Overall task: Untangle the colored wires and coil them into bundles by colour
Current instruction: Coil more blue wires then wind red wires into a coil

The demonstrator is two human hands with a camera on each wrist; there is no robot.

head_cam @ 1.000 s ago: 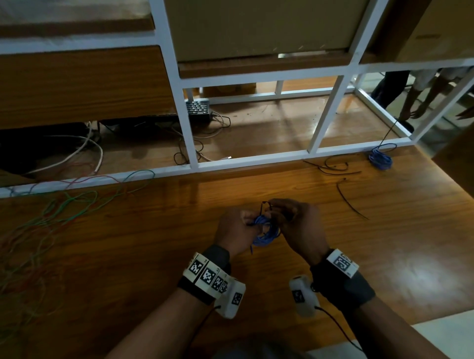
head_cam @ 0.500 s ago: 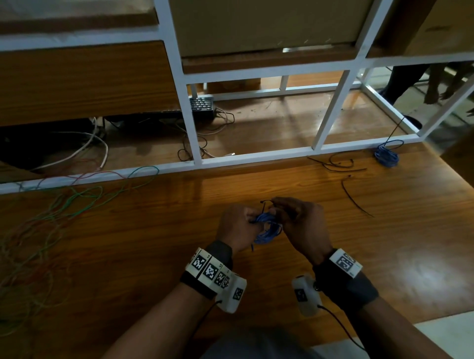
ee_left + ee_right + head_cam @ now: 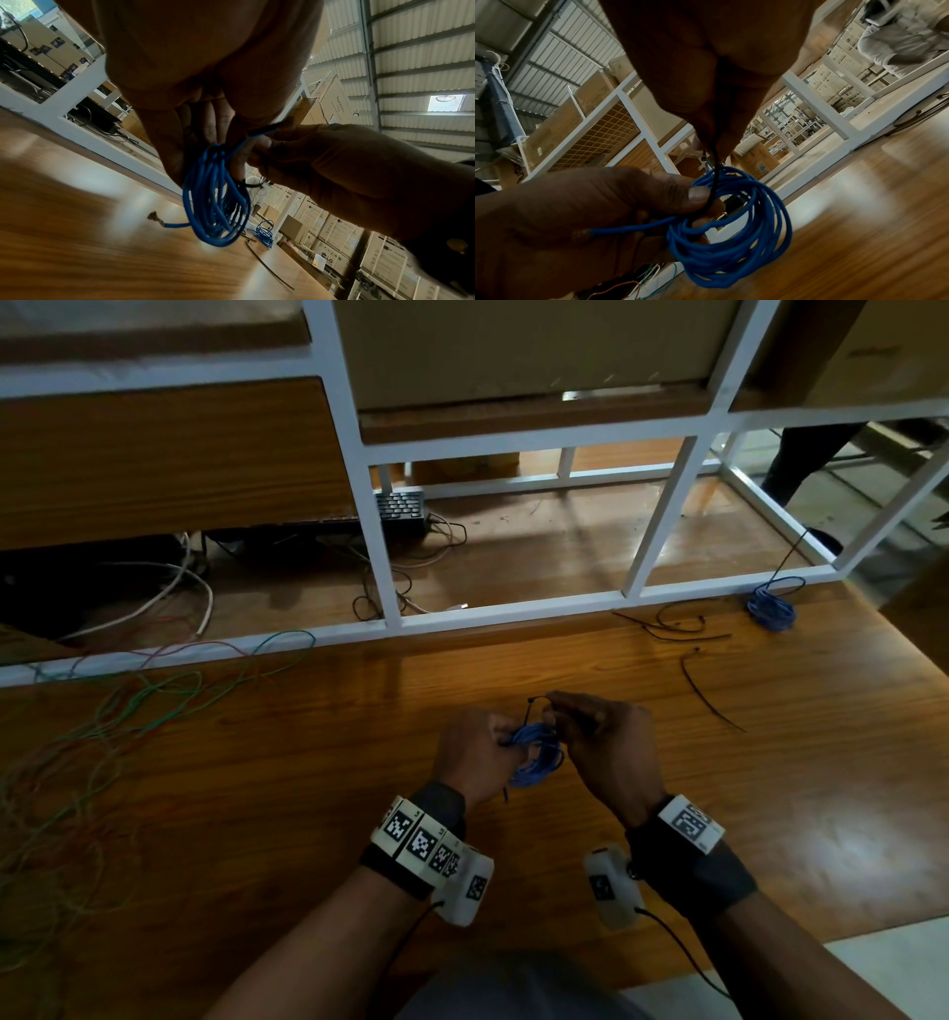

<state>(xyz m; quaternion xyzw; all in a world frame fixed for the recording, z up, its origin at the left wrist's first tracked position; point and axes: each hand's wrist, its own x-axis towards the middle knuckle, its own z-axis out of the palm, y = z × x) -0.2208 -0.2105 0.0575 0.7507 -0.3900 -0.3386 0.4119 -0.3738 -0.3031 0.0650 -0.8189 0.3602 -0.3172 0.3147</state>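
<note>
A coil of blue wire hangs just above the wooden table in front of me. My left hand grips the coil's top, thumb pressed on it. My right hand pinches a black cable tie that loops around the coil. A second blue bundle lies at the far right by the white frame. Loose green, red and white wires sprawl tangled over the table's left side.
Several black cable ties lie at the right, one longer tie nearer me. A white metal frame borders the table's far edge, with a keyboard and cables behind. A person stands beyond the frame.
The hands stay together on the blue coil; the cable tie's free end now sticks up above the right fingers. The head view has shifted slightly.
</note>
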